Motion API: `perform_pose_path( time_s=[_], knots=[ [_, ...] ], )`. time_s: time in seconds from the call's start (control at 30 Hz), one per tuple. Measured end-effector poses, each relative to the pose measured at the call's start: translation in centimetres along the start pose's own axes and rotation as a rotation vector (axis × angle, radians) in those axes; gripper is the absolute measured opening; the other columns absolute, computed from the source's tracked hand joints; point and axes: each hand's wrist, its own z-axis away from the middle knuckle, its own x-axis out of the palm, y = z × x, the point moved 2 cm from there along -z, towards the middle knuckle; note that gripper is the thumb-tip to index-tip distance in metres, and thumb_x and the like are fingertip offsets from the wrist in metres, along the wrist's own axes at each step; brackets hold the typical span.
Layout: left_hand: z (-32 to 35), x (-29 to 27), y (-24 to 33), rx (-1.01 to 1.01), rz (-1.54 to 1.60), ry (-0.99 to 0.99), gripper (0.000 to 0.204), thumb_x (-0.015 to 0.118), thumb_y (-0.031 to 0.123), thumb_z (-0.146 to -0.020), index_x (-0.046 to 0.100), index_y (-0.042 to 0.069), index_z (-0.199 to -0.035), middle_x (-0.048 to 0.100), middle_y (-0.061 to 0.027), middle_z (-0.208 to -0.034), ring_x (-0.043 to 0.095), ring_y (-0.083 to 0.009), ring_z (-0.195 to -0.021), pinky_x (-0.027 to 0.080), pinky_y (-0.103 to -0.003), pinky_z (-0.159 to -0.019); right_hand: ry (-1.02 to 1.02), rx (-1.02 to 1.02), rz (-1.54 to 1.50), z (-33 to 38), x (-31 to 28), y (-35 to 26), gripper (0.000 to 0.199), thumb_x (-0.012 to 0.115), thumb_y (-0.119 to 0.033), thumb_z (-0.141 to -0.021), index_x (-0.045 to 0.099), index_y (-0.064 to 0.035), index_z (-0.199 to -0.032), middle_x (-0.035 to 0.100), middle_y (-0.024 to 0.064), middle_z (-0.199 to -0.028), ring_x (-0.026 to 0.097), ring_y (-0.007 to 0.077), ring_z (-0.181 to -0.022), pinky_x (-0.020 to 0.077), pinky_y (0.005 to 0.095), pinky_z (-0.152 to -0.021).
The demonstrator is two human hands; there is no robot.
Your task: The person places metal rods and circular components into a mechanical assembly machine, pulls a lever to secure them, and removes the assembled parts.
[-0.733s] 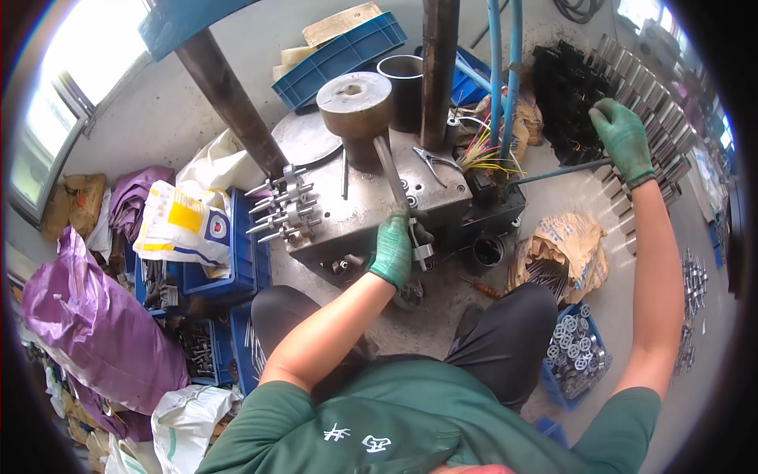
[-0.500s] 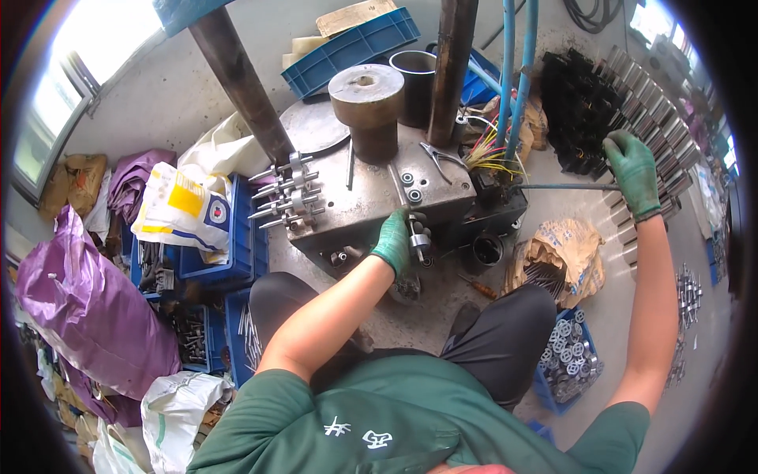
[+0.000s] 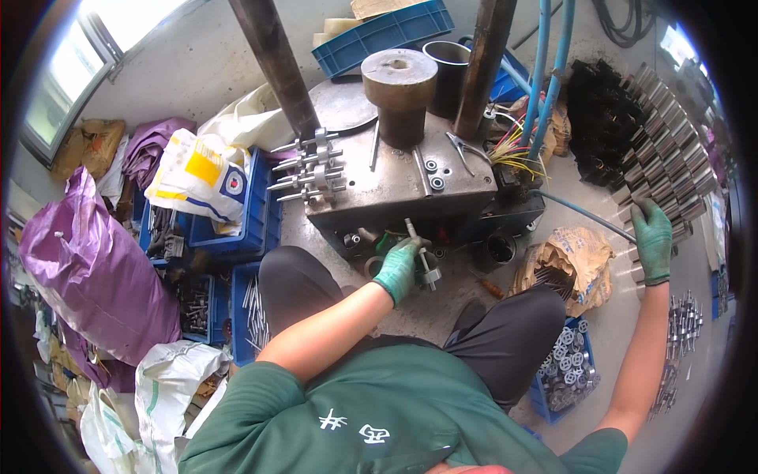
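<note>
Metal surface (image 3: 367,188) ahead, shafts (image 3: 320,175) clustered at its left end, and here's my left hand (image 3: 397,267) gripping a geared shaft (image 3: 429,275) just before its front edge, right hand (image 3: 653,237) wrapped around a lever's (image 3: 586,212) end.

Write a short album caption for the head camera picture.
Green-gloved left hand holds a metal part before a large metal block; green-gloved right hand grips a long rod.

Single head-worn fisheye; faces down and forward; torso (image 3: 363,389) near, steel block (image 3: 385,186) farther.
</note>
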Motion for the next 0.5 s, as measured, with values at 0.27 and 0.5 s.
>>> perform_pose_path(
  time_s=[0.27,0.5],
  knots=[
    [2.5,-8.6,8.5,0.202,0.548,0.281,0.035,0.048,0.044,-0.115,0.064,0.014,-0.122,0.068,-0.0064,-0.112,0.065,-0.0295,-0.109,0.049,-0.065,-0.104,-0.060,0.021,-0.086,1.3,0.3,-1.1,0.031,0.071,-0.022,-0.104,0.073,0.0036,-0.121,0.078,0.0185,-0.113,0.074,0.0280,-0.100,0.0565,0.0377,-0.090],
    [2.1,-12.0,16.0,0.255,0.655,0.415,0.038,0.044,0.044,-0.113,0.067,0.019,-0.130,0.072,-0.0058,-0.132,0.065,-0.0306,-0.126,0.050,-0.062,-0.108,-0.086,-0.059,-0.046,1.9,0.7,-1.9,0.028,0.071,-0.019,-0.102,0.073,0.0029,-0.119,0.075,0.0193,-0.108,0.072,0.0285,-0.095,0.0554,0.0380,-0.087]
  ],
)
